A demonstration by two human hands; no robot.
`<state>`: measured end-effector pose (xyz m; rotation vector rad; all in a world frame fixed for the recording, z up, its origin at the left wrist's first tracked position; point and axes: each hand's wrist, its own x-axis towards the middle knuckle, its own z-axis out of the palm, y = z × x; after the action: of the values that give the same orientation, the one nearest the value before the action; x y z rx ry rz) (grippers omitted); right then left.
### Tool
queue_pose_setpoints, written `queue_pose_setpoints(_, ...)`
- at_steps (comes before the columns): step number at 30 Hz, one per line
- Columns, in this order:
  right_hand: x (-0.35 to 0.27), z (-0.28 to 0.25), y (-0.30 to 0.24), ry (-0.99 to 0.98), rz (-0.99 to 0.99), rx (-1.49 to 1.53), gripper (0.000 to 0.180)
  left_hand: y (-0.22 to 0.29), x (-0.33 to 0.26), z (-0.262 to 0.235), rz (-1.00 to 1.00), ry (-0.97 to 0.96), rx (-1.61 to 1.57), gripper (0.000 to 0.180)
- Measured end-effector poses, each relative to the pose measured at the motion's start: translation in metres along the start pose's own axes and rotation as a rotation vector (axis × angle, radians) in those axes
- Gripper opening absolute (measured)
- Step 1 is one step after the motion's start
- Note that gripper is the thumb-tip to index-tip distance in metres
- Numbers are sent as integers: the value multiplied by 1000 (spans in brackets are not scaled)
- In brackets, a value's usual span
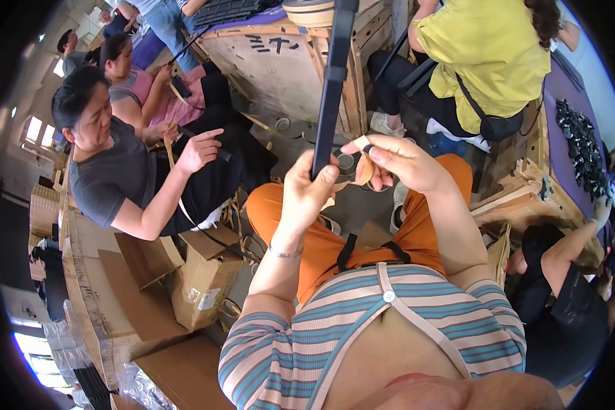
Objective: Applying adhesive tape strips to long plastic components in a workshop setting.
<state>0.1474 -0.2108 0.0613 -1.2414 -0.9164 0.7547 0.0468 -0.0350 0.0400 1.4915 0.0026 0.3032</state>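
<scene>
My left hand [305, 193] is wrapped round the lower end of a long black tube [331, 96]. The tube stands up from the fist toward the top of the view, with thicker collars along its length. To its right, my right hand [411, 165] pinches a tan tape strip [367, 172] between thumb and fingers. A small black piece shows at the strip's end by the thumb. The strip loops down and runs left toward my left hand, where its other end is partly hidden.
Open cardboard boxes [203, 287] stand at left by a wooden crate [92, 301]. Seated people work at left, one hand [199, 150] pointing toward me. A person in a yellow shirt [482, 61] sits ahead. At right, black parts [575, 147] lie piled on a purple-covered crate.
</scene>
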Motion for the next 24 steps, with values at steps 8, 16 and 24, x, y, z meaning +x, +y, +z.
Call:
queue_pose_setpoints(8, 3, 21, 9, -182, 29, 92, 38, 13, -1, 1, -75, -125, -279, 28)
queue_pose_setpoints(16, 5, 17, 12, -200, 68, 94, 33, 21, -5, 0, -126, 26, -83, 5)
queue_pose_setpoints(24, 5, 22, 10, 34, -262, -155, 11, 19, -2, -10, -78, 186, 86, 5)
